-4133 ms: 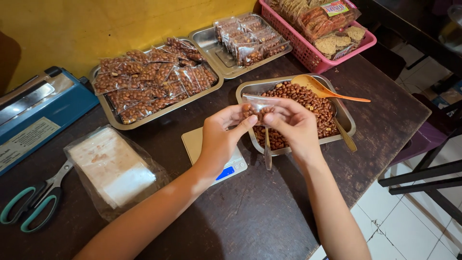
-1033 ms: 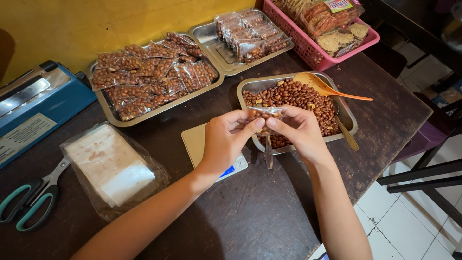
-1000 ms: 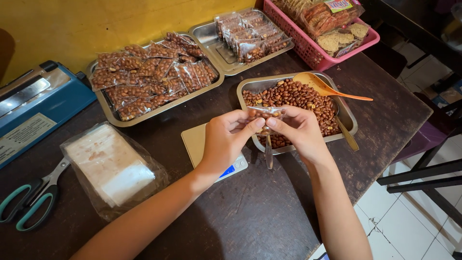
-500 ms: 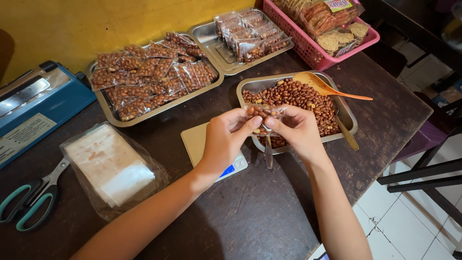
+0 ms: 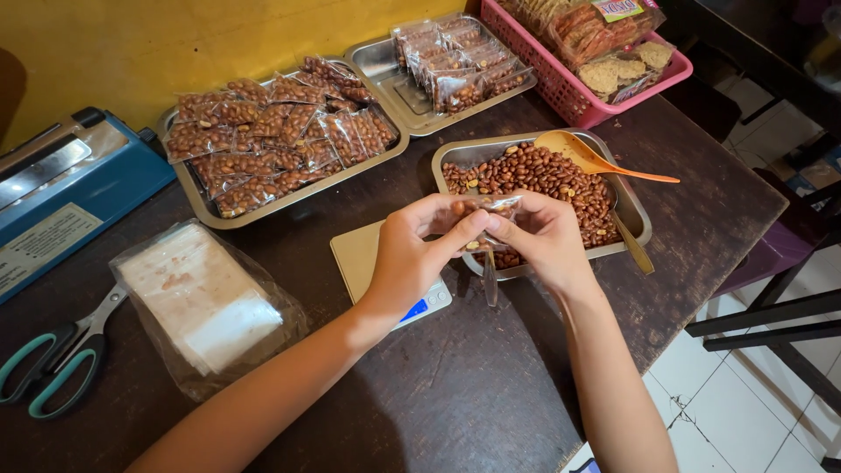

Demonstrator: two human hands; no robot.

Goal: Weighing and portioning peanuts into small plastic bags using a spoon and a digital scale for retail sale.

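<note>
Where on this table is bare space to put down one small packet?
Bare wood lies near the front edge, between the forearms and right of the peanut tray. A narrow strip runs between scissors and bag stack. The back is crowded with trays.

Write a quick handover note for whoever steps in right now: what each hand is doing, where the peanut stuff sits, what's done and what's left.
Left hand and right hand: both pinch one small clear bag partly filled with peanuts, held over the near edge of the loose-peanut tray.
Orange scoop rests in that tray.
Small scale sits under the left hand, nothing visible on it.
Done: many filled packets lie in the big tray and the second tray behind.
Left: plenty of loose peanuts; a pack of empty bags waits at left, with scissors and the blue sealer.
</note>
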